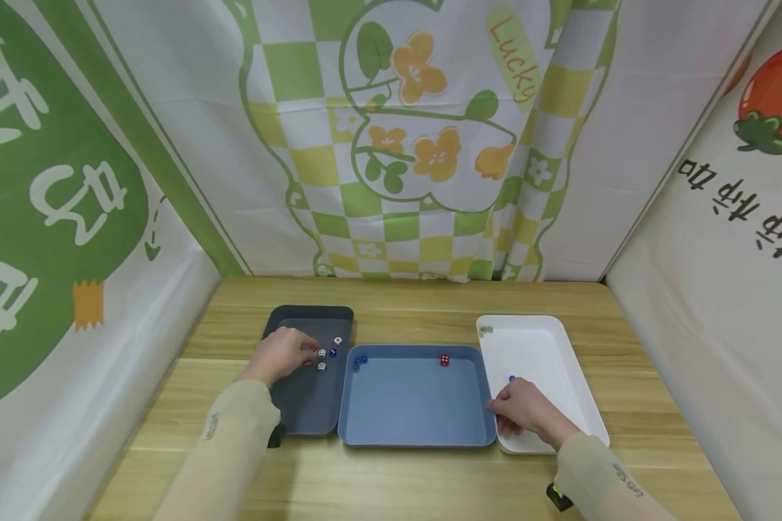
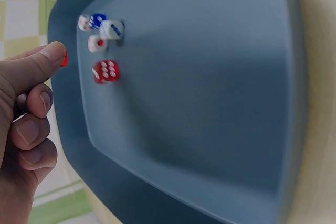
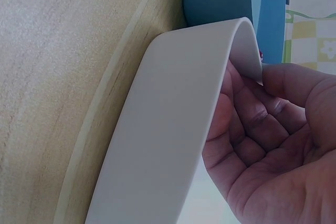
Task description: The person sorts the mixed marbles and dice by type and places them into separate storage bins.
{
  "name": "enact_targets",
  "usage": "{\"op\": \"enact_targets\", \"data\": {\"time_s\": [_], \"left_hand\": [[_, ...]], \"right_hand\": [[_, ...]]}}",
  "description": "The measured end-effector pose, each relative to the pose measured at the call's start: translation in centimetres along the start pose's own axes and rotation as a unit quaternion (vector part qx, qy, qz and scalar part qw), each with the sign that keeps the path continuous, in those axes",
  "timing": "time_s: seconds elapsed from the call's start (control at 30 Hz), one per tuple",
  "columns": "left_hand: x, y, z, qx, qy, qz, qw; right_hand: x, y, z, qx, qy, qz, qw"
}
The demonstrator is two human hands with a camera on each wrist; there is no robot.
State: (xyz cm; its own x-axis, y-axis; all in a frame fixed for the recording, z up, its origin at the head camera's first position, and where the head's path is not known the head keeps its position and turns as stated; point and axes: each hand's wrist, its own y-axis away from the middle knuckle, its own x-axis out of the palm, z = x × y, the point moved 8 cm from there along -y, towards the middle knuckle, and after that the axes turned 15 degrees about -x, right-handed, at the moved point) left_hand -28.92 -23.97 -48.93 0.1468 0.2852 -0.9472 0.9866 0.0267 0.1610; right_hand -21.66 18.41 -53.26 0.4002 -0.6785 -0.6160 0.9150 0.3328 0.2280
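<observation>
My left hand (image 1: 283, 352) is over the dark grey tray (image 1: 300, 405), thumb and index finger pinching a small red die (image 2: 64, 59); most of it is hidden by the fingertips. Lying in that tray are a red die (image 2: 106, 72), a blue die (image 1: 333, 353) and several white dice (image 1: 322, 367). My right hand (image 1: 528, 409) is at the left rim of the white tray (image 1: 567, 362). Its fingers curl inside the wall, with the thumb tip right at the rim; I cannot tell whether they hold something. A blue bead (image 1: 512, 378) shows just beyond this hand.
Between the two sits a blue tray (image 1: 417, 412), with a red die (image 1: 444, 359) near its back wall and several small beads (image 1: 361, 360) in its back left corner. Greenish beads (image 1: 486, 330) lie in the white tray's back left corner. A patterned curtain (image 1: 423, 145) hangs behind the wooden table (image 1: 378, 485).
</observation>
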Motion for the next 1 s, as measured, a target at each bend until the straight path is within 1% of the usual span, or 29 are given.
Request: {"op": "enact_targets", "data": {"time_s": [0.13, 0.27, 0.37, 0.53, 0.63, 0.77, 1.0], "left_hand": [[0.2, 0.1, 0.8, 0.011, 0.005, -0.016, 0.9998], [0.3, 0.4, 1.6, 0.016, 0.023, -0.022, 0.9994], [0.4, 0.5, 2.3, 0.008, 0.037, -0.02, 0.9991], [0.6, 0.7, 3.1, -0.003, 0.047, -0.017, 0.9987], [0.9, 0.7, 3.5, -0.014, 0.051, -0.008, 0.9985], [1.4, 0.8, 4.3, -0.039, 0.057, 0.007, 0.9976], [2.4, 0.9, 5.6, -0.052, 0.064, 0.015, 0.9965]], "right_hand": [[0.0, 0.0, 0.1, 0.002, 0.0, 0.0, 1.0], [0.0, 0.1, 0.1, 0.005, 0.0, -0.001, 1.0], [0.0, 0.1, 0.0, 0.006, 0.0, -0.002, 1.0], [0.0, 0.0, 0.1, 0.004, 0.002, -0.001, 1.0], [-0.1, 0.0, 0.1, 0.002, 0.003, 0.0, 1.0], [-0.1, 0.1, 0.2, -0.001, 0.002, 0.001, 1.0], [-0.1, 0.2, 0.2, 0.003, 0.003, 0.003, 1.0]]}}
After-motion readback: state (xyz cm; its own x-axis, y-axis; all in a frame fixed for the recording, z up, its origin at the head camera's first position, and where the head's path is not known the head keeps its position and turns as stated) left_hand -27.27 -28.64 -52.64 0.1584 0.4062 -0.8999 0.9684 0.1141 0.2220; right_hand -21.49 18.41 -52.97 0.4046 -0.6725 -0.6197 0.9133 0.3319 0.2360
